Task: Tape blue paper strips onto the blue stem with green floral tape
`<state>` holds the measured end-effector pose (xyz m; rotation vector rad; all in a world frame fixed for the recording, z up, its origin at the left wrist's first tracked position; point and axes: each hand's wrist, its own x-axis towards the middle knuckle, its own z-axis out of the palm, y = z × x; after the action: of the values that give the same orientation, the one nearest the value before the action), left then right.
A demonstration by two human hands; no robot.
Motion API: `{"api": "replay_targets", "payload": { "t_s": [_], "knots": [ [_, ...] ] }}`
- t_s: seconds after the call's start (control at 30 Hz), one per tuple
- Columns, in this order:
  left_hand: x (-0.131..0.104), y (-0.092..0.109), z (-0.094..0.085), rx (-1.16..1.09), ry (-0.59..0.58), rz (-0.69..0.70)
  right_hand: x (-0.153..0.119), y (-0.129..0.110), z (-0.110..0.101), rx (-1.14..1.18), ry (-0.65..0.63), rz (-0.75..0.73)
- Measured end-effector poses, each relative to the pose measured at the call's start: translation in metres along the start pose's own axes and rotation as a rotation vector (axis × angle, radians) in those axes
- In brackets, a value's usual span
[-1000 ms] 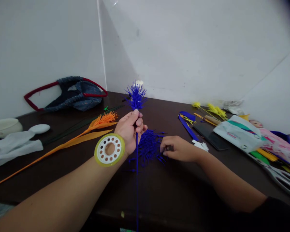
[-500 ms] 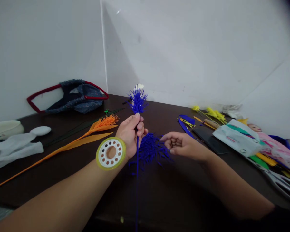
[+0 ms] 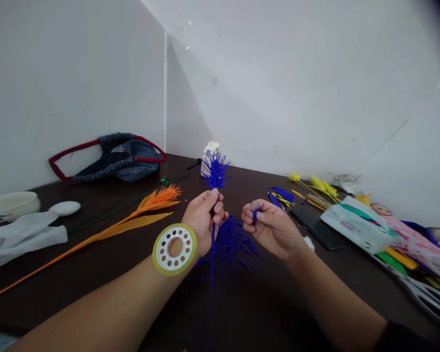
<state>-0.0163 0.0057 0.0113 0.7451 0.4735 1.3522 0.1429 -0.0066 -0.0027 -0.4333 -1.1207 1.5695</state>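
One blue stalk (image 3: 213, 244) stands upright over the table (image 3: 260, 308), pinched below its bristly head (image 3: 217, 172) by the left hand (image 3: 202, 217); the right hand (image 3: 273, 227), raised, fingers (image 3: 247, 219) curled, pinches a small blue piece (image 3: 254, 217).

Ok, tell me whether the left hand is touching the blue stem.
Touching. The head camera's view shows the left hand pinching the blue stem between thumb and fingers, just below its bristly top.
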Motion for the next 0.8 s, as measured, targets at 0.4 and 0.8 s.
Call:
{"api": "replay_targets", "payload": {
  "t_s": [0.4, 0.8],
  "knots": [
    [-0.003, -0.001, 0.002, 0.006, -0.014, -0.029, 0.036, -0.012, 0.03, -0.563, 0.147, -0.283],
    [-0.005, 0.0, 0.002, -0.006, -0.062, -0.065, 0.047, 0.004, 0.039, -0.439, 0.156, -0.272]
  ]
}}
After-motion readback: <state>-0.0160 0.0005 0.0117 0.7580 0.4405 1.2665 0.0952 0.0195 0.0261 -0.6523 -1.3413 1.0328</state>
